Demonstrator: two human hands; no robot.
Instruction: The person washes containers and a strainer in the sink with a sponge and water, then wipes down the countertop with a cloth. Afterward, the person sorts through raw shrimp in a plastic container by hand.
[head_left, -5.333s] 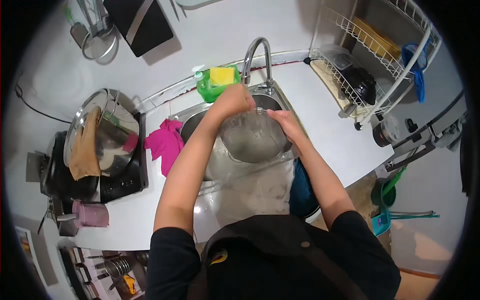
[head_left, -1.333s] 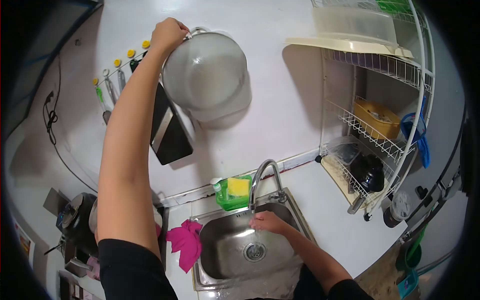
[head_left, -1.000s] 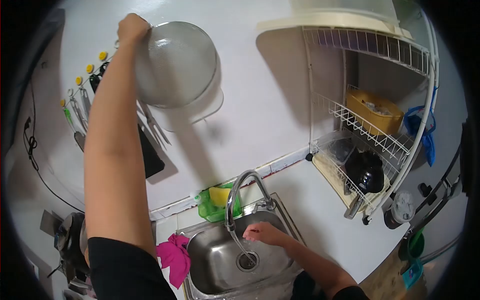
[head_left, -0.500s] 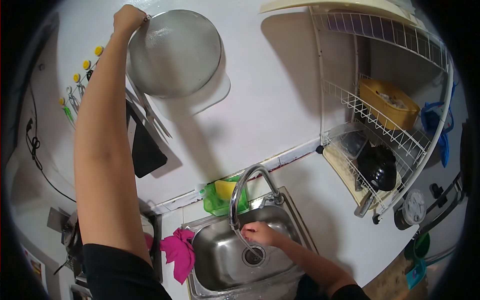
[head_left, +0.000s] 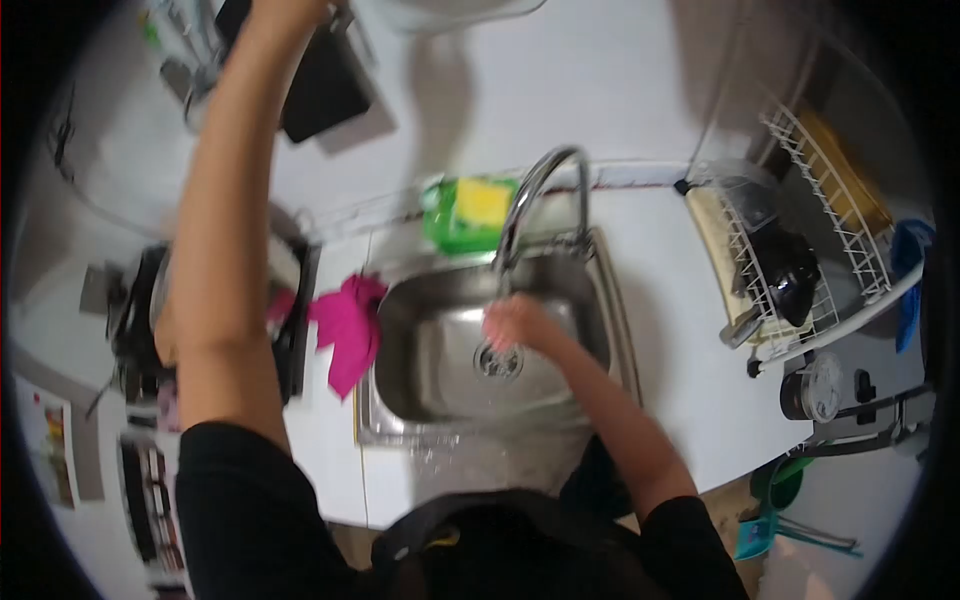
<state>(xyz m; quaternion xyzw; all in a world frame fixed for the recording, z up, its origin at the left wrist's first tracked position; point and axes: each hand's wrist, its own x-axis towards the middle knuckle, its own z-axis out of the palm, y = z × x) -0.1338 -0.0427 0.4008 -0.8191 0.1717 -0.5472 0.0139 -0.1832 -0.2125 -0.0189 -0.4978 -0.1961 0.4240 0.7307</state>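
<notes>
My left hand [head_left: 296, 10] is raised to the wall and cut off by the top edge, beside a black board [head_left: 325, 85]; its fingers are mostly hidden. The strainer is not visible. My right hand [head_left: 520, 322] hangs over the steel sink [head_left: 430, 375] under the curved faucet [head_left: 535, 190], slightly blurred, with loose fingers and nothing seen in them. Below it lies the drain [head_left: 498, 364].
A yellow sponge [head_left: 482, 203] sits in a green holder [head_left: 440, 228] behind the sink. A pink cloth [head_left: 345, 330] lies left of it. A wire rack [head_left: 835, 200] with a black bowl [head_left: 790, 278] stands at the right.
The strainer, earlier lifted from the sink to the wall in my left hand, has left the view. The view has tilted down; my right hand remains by the faucet.
</notes>
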